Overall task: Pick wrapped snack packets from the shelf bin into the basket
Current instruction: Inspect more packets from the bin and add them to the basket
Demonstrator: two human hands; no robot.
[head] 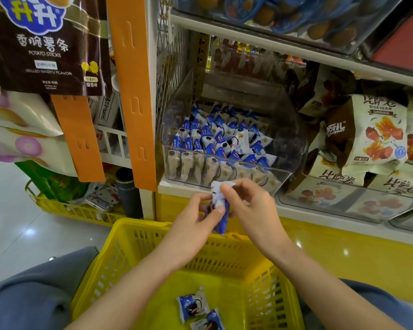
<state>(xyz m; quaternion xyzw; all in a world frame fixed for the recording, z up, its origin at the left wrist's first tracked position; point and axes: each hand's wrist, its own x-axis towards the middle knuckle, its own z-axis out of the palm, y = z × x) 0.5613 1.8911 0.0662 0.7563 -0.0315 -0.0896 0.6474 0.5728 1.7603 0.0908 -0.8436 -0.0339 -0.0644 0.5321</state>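
A clear plastic shelf bin (293, 148) holds several blue-and-white wrapped snack packets (221, 139). Just below its front wall, above the far rim of the yellow basket (129, 236), both hands hold one blue-and-white packet (221, 210). My left hand (196, 217) pinches its lower part with the thumb on its face. My right hand (250, 203) pinches its top end between thumb and fingers. Two packets (196, 306) lie on the basket floor between my forearms.
Larger snack bags (367, 139) fill the bin to the right. An orange hanging strip (134, 91) and a brown potato-stick bag (46, 44) hang left of the bin. Another yellow basket (65, 208) with goods stands on the glossy floor at left. My knees flank the basket.
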